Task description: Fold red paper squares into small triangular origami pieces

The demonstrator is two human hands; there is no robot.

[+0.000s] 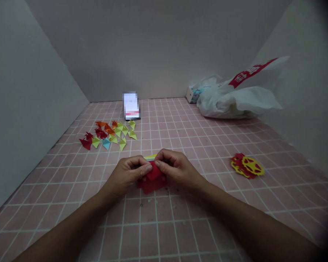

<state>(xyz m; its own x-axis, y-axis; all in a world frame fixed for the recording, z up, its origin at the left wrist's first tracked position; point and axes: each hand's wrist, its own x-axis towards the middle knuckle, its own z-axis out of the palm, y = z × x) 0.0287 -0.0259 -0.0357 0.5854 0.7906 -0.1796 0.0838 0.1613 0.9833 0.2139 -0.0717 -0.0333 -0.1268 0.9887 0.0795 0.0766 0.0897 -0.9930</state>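
Note:
My left hand (132,169) and my right hand (175,167) meet near the middle of the table, thumbs and forefingers pinching a small folded piece of red paper (153,171) from both sides. Below it lie more sheets of red paper (151,186), and the edges of yellow and bluish paper (151,157) peek out behind the fingers. Part of the held paper is covered by my fingertips, so its exact folds cannot be made out.
Several folded paper cranes (113,138) in red, orange, yellow-green and blue stand at the left. Behind them a lit phone (131,105) is propped up. Red and yellow paper cut-outs (247,166) lie at the right; a white plastic bag (229,103) and a tissue box (192,94) are at the back right.

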